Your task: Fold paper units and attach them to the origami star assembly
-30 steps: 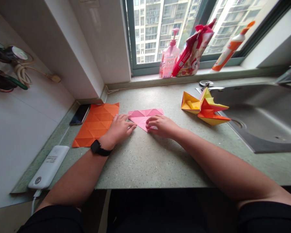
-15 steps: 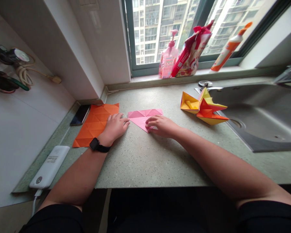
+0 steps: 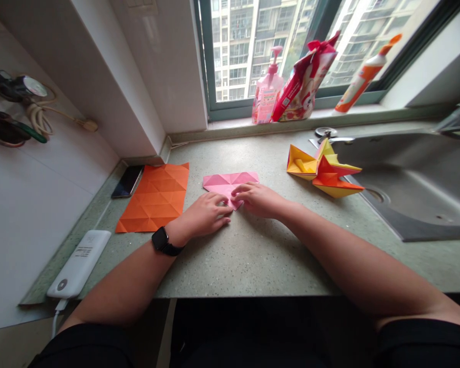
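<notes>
A folded sheet of pink origami paper (image 3: 221,180) lies on the counter in front of me, its straight, creased edge at the back and its point toward me. My right hand (image 3: 255,198) rests on its right side, with bent fingers closed on the paper near the point. From the left, my left hand (image 3: 210,210) reaches its lower left edge. Those fingers are curled and drawn together at the paper, close to my right fingertips. The hands partly cover the lower part of the sheet. A black watch (image 3: 161,240) is on my left wrist.
Left of the hands lies a creased orange sheet (image 3: 157,194), beside a phone (image 3: 127,181) and a white power bank (image 3: 80,263). A yellow and orange folded paper model (image 3: 329,171) stands by the sink (image 3: 425,179). Bottles and a red bag (image 3: 301,84) line the windowsill.
My left hand has moved right and slightly toward me, off the orange sheet and onto the lower left edge of the pink paper. My right hand stays nearly where it was.
</notes>
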{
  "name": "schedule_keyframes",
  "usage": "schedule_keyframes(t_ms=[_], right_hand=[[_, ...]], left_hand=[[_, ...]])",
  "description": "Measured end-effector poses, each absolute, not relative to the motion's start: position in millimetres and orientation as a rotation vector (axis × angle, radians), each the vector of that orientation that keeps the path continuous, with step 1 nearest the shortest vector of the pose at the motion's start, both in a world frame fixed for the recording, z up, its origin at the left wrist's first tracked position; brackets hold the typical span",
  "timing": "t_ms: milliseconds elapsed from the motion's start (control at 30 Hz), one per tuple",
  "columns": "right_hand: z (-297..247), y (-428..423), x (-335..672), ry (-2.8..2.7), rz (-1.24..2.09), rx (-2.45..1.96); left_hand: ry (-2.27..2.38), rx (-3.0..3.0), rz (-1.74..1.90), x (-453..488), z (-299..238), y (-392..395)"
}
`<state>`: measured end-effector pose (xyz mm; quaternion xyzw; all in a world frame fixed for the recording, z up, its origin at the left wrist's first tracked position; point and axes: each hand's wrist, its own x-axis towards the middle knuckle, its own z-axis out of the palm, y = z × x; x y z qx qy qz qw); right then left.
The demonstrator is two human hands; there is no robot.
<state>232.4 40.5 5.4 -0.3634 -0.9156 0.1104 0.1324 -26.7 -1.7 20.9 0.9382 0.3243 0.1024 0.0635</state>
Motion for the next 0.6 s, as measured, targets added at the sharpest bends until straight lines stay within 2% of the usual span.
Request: schedule_keyframes(t_ms=[133,600], right_hand=[[6,41,234,-2.659,0.343,-1.045],[-5,48,240,-2.653,0.222,-0.966]], left_hand=[[0.837,2.822,0.333,-20,20,-7],[0.856,2.796,0.313,-21,17,-4]])
